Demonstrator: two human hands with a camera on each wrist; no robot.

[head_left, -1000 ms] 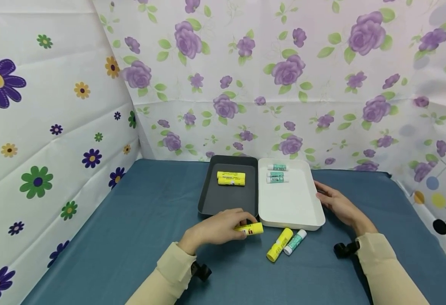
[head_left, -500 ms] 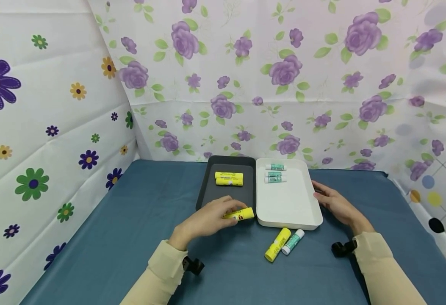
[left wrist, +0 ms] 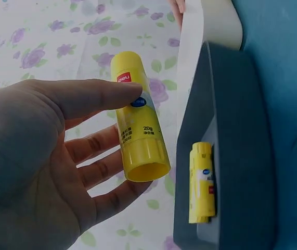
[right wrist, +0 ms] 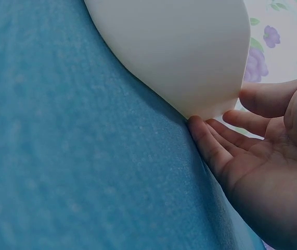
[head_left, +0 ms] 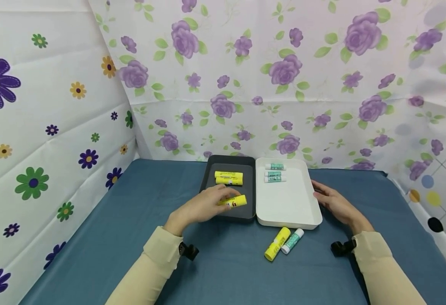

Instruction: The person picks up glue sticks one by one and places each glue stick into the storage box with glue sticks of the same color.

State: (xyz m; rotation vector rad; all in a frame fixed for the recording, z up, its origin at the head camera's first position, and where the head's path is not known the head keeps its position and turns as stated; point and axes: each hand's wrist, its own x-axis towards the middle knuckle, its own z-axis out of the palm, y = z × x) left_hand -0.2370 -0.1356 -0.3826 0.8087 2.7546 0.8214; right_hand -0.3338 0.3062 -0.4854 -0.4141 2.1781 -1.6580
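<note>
My left hand (head_left: 201,206) pinches a yellow glue stick (head_left: 239,201) between thumb and fingers, above the front part of the dark grey tray (head_left: 250,182). In the left wrist view, the held glue stick (left wrist: 138,120) is tilted, apart from the tray wall. Two yellow glue sticks (head_left: 228,181) lie side by side farther back in that tray. My right hand (head_left: 333,203) touches the right side of the white tray (head_left: 289,205); in the right wrist view, its thumb is at the rim and its fingertips meet the outer wall. Three small white-and-green glue sticks (head_left: 275,179) lie in the white tray.
On the blue cloth (head_left: 223,271) in front of the white tray lie another yellow glue stick (head_left: 277,244) and a white-and-green glue stick (head_left: 292,241), close together. The two trays stand side by side. A flowered curtain (head_left: 245,84) hangs behind them.
My left hand has carried the yellow glue stick back and to the left, from before the trays to above the dark grey tray. The right hand has stayed at the white tray.
</note>
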